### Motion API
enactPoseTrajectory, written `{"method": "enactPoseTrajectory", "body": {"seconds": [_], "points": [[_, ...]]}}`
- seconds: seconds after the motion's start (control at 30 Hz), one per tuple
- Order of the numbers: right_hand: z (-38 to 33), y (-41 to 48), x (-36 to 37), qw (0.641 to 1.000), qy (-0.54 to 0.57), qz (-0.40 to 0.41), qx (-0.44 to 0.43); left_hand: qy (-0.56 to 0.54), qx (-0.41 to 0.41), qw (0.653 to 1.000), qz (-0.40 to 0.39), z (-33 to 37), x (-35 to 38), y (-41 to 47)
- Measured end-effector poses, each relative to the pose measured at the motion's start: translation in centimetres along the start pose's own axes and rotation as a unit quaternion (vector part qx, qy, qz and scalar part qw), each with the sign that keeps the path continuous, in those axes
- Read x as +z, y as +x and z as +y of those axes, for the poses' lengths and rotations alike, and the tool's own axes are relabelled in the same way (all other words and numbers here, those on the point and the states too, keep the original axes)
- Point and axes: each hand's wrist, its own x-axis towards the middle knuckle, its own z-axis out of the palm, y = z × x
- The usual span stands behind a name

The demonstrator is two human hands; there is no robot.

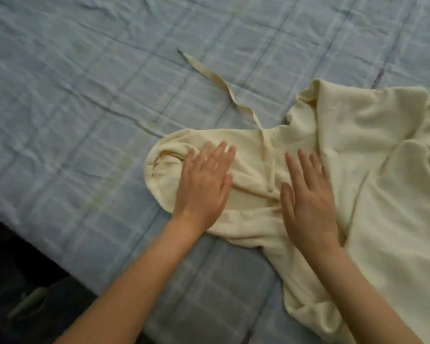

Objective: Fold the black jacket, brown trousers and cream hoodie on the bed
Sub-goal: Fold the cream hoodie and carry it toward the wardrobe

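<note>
Cream hoodie (358,170) lies spread on the bed (85,108), toward the right side of the blue checked cover, body running off the right edge of view. Its hood (169,155) points left, rounded and partly rumpled, opening visible near the left rim. One drawstring (219,80) trails off the hood up and left across the bare cover, flat and slightly twisted; the other drawstring (271,170) lies on the fabric between your hands.

Your left hand (206,184) is flat on the hood, fingers straight and slightly spread, palm down, gripping nothing. Your right hand (308,194) is flat too, on the neck area just right of the hood, fingers straight, thumb out to the left. Hands are apart, with the short drawstring and a fold of cloth in the gap. Both forearms come in from the near edge of the bed.

Fabric right of the hood is bunched in loose folds. Left hand is slightly motion-blurred. Floor below the bed's near-left edge is dark; can't tell what's there.
</note>
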Motion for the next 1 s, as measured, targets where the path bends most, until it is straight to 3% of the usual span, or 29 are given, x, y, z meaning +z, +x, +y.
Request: {"method": "enactPoseTrajectory", "body": {"seconds": [0.07, 0.13, 0.3, 0.43, 0.53, 0.6, 0.73, 0.83, 0.9, 1.0], "points": [[-3.3, 0.1, 2.6, 0.999, -0.02, -0.023, -0.039, 0.021, -0.046, 0.999, -0.005, -5.7, -1.2, -1.0], [-5.3, 0.5, 5.1, 0.997, -0.04, -0.047, -0.051, 0.048, -0.026, 0.997, -0.049, -9.0, -0.8, -1.7], [-6.1, 1.0, 9.2, 0.989, -0.124, -0.078, -0.016, 0.064, -0.003, 0.996, -0.067, -10.6, 1.6, -2.2], [-6.3, 0.8, 9.0, 0.988, -0.134, -0.08, -0.019, -0.095, -0.012, 0.995, 0.026, -11.8, 0.1, -2.2], [-7.4, 1.1, 8.1, 0.988, -0.118, -0.097, -0.008, -0.188, -0.144, 0.967, 0.097, -12.7, -0.9, -2.8], [-8.3, 2.4, 7.4, 0.995, -0.076, -0.062, 0.005, -0.227, -0.174, 0.956, 0.06, -12.6, -1.0, -2.9], [-10.1, 9.7, 6.2, 0.994, -0.073, 0.069, -0.031, -0.263, -0.139, 0.953, 0.049, -12.8, -0.7, -2.1], [-10.1, 16.3, 6.8, 0.992, -0.125, -0.026, -0.01, -0.283, -0.148, 0.945, 0.066, -13.0, -0.5, -1.5], [-9.0, 18.1, 7.7, 0.99, -0.101, -0.1, 0.025, -0.287, -0.139, 0.945, 0.066, -13.0, -0.4, -1.6], [-7.5, 17.3, 7.3, 0.997, 0.011, -0.075, -0.004, -0.305, -0.124, 0.942, 0.067, -13.3, -0.3, -1.8]]}}
